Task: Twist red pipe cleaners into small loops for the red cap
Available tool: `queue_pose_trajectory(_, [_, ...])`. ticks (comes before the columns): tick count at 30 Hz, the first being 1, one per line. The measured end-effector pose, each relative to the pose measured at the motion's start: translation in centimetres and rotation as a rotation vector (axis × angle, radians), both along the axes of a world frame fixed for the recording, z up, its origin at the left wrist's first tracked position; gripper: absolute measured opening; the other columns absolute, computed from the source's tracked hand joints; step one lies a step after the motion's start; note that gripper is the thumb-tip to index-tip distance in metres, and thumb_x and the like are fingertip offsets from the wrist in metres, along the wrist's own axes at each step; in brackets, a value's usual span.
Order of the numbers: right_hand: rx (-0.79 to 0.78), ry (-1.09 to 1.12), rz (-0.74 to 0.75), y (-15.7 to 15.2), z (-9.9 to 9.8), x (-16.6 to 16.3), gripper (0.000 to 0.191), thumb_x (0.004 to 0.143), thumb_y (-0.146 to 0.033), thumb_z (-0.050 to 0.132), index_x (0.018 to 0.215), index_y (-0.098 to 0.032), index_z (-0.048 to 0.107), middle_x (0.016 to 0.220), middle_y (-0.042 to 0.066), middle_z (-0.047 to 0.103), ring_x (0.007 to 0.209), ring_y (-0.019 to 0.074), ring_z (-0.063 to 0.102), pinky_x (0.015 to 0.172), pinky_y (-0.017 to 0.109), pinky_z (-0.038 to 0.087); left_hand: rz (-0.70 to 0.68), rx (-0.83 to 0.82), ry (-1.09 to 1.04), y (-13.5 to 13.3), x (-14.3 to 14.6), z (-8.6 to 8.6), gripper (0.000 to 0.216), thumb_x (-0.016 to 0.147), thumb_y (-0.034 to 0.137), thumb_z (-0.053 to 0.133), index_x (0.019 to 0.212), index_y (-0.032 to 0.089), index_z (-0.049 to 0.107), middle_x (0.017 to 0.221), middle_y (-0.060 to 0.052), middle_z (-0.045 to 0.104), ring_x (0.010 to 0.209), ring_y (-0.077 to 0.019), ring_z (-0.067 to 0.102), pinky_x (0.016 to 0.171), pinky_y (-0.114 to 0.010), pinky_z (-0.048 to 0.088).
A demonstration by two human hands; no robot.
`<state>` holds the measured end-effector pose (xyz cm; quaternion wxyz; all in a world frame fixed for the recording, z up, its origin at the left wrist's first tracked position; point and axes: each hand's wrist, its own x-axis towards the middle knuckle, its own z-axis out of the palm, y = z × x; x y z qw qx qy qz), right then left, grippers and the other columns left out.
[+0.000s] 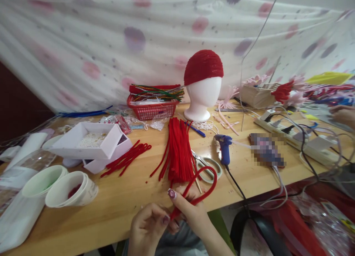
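Note:
Near the table's front edge, my two hands work together on a red pipe cleaner (215, 177) bent into a wide loop. My left hand (148, 224) is closed, pinching the stem's lower end between thumb and fingers. My right hand (192, 208) closes on the stem just above, its thumb pressed along it; the loop arches out to the right. Behind the hands lies a thick bundle of red pipe cleaners (179, 148). Scissors (208, 166) with pale handles lie right of the bundle. To its left is a pile of twisted red stems (126, 158) with looped ends.
A white foam head (202, 95) wears a red covering (203, 67). Nearby stand a red basket (154, 110), a blue glue gun (224, 150), white trays (85, 152), paper cups (70, 191) and a power strip (294, 137) with cables. Another person's hand (344, 113) shows at far right.

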<state>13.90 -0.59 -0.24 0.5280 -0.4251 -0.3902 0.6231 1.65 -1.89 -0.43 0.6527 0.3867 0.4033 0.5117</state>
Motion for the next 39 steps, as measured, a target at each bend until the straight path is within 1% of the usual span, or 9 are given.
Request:
queue_pose_trajectory(7, [0.080, -0.097, -0.027, 0.0, 0.4, 0.0, 0.060, 0.080, -0.060, 0.065, 0.045, -0.021, 0.038, 0.041, -0.007, 0.035, 0.041, 0.0053, 0.026, 0.039, 0.022, 0.021, 0.040, 0.183, 0.283, -0.4, -0.9, 0.0, 0.032, 0.074, 0.054, 0.076, 0.073, 0.023, 0.072, 0.070, 0.000, 0.071, 0.061, -0.0151, 0.067, 0.059, -0.020, 0.055])
queue_pose_trajectory(10, [0.101, -0.143, -0.041, -0.2, 0.5, 0.1, 0.058, 0.083, -0.057, 0.064, 0.044, -0.020, 0.040, 0.042, -0.006, 0.036, 0.042, 0.0063, 0.031, 0.042, 0.022, 0.025, 0.033, 0.321, 0.457, -0.5, -1.0, 0.0, 0.028, 0.083, 0.049, 0.068, 0.071, 0.024, 0.070, 0.064, 0.000, 0.069, 0.057, -0.0133, 0.064, 0.060, -0.018, 0.052])
queue_pose_trajectory(12, [0.103, -0.175, -0.055, -0.5, 0.4, 0.1, 0.055, 0.086, -0.054, 0.062, 0.046, -0.019, 0.045, 0.043, -0.005, 0.043, 0.043, 0.0071, 0.037, 0.043, 0.022, 0.028, 0.047, 0.323, 0.506, -0.6, -1.0, 0.1, 0.029, 0.084, 0.050, 0.066, 0.070, 0.024, 0.069, 0.063, 0.000, 0.070, 0.056, -0.0131, 0.063, 0.060, -0.018, 0.051])
queue_pose_trajectory(15, [0.107, -0.212, -0.055, -0.6, 0.4, 0.2, 0.053, 0.088, -0.051, 0.061, 0.047, -0.019, 0.048, 0.044, -0.003, 0.048, 0.043, 0.0080, 0.042, 0.043, 0.022, 0.031, -0.002, 0.165, 0.414, -0.7, -0.9, 0.7, 0.036, 0.082, 0.055, 0.066, 0.067, 0.022, 0.066, 0.059, 0.000, 0.069, 0.054, -0.0138, 0.063, 0.058, -0.020, 0.051])
queue_pose_trajectory(21, [0.096, -0.233, -0.093, -0.2, 1.1, 0.2, 0.060, 0.081, -0.060, 0.063, 0.045, -0.021, 0.035, 0.043, -0.007, 0.033, 0.042, 0.0061, 0.030, 0.040, 0.022, 0.023, -0.158, -0.144, 0.081, -0.4, -0.8, 1.3, 0.049, 0.061, 0.062, 0.082, 0.066, 0.018, 0.063, 0.054, 0.000, 0.069, 0.045, -0.0131, 0.063, 0.049, -0.022, 0.050])
queue_pose_trajectory(26, [0.059, -0.226, -0.113, 0.0, 1.2, 0.1, 0.059, 0.078, -0.065, 0.062, 0.047, -0.022, 0.035, 0.041, -0.008, 0.031, 0.038, 0.0056, 0.026, 0.037, 0.021, 0.019, -0.169, -0.144, 0.017, 0.1, -0.2, 1.1, 0.050, 0.059, 0.059, 0.085, 0.063, 0.017, 0.058, 0.050, 0.000, 0.069, 0.043, -0.0125, 0.063, 0.049, -0.022, 0.050])
queue_pose_trajectory(30, [0.067, -0.227, -0.107, 0.3, 0.6, 0.3, 0.060, 0.079, -0.064, 0.063, 0.046, -0.021, 0.037, 0.043, -0.007, 0.034, 0.041, 0.0059, 0.029, 0.038, 0.020, 0.023, -0.181, -0.132, -0.019, 0.4, 0.1, 1.1, 0.048, 0.063, 0.058, 0.083, 0.065, 0.017, 0.059, 0.049, 0.001, 0.067, 0.043, -0.0120, 0.061, 0.049, -0.022, 0.049])
queue_pose_trajectory(34, [0.069, -0.240, -0.092, 0.6, 0.2, 0.3, 0.062, 0.080, -0.070, 0.057, 0.047, -0.023, 0.034, 0.038, -0.008, 0.032, 0.035, 0.0056, 0.027, 0.035, 0.021, 0.019, -0.157, -0.109, -0.015, 0.6, -0.1, 1.3, 0.043, 0.066, 0.054, 0.083, 0.065, 0.016, 0.062, 0.050, 0.001, 0.066, 0.046, -0.0118, 0.061, 0.052, -0.023, 0.051])
queue_pose_trajectory(39, [0.142, -0.362, -0.123, 0.7, 0.8, 0.6, 0.058, 0.086, -0.056, 0.059, 0.046, -0.022, 0.033, 0.041, -0.007, 0.031, 0.041, 0.0074, 0.028, 0.041, 0.024, 0.020, -0.130, -0.119, 0.022, 1.0, -0.4, 2.0, 0.043, 0.063, 0.053, 0.086, 0.064, 0.015, 0.065, 0.054, -0.002, 0.069, 0.048, -0.0119, 0.062, 0.053, -0.022, 0.052])
